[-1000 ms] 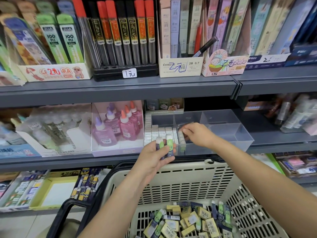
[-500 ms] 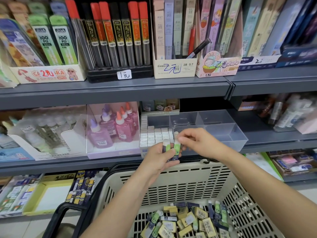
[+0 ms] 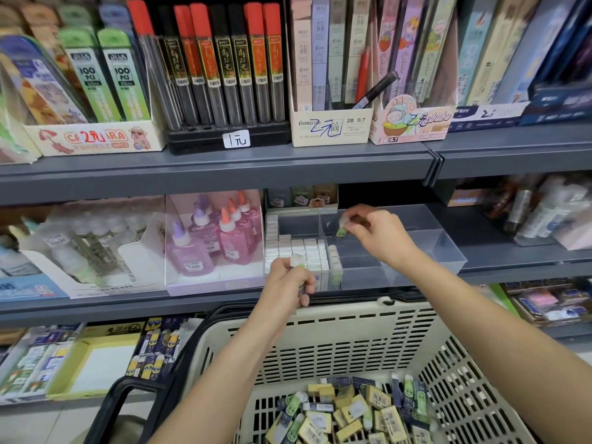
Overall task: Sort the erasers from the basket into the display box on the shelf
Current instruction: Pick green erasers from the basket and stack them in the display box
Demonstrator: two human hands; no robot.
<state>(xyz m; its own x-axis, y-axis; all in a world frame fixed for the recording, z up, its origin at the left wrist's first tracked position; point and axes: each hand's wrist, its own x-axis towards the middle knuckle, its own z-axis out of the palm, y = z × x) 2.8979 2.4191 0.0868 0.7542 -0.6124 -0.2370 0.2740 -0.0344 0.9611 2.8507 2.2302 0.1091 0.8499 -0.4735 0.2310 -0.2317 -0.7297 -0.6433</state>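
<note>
Legible markings, upper shelf, left to right: green packs (image 3: 88,78), "100 PCS"; cream box (image 3: 96,137), printed "CA…RA" with "2元" handwritten across the middle; black rack (image 3: 192,139), white tag (image 3: 236,141) reading "1元"; beige box (image 3: 331,126), printed "HANSS" and "2B 0.7", with "2元" handwritten in blue beside the character "简"; pink box (image 3: 413,123), "2B 0.7" at its lower left corner and a blue "2" written over its script logo; white strip (image 3: 490,115), handwritten "2". Print on the glue bottles (image 3: 192,251) and on the erasers (image 3: 379,399) in the basket (image 3: 336,347) is too small to read
</note>
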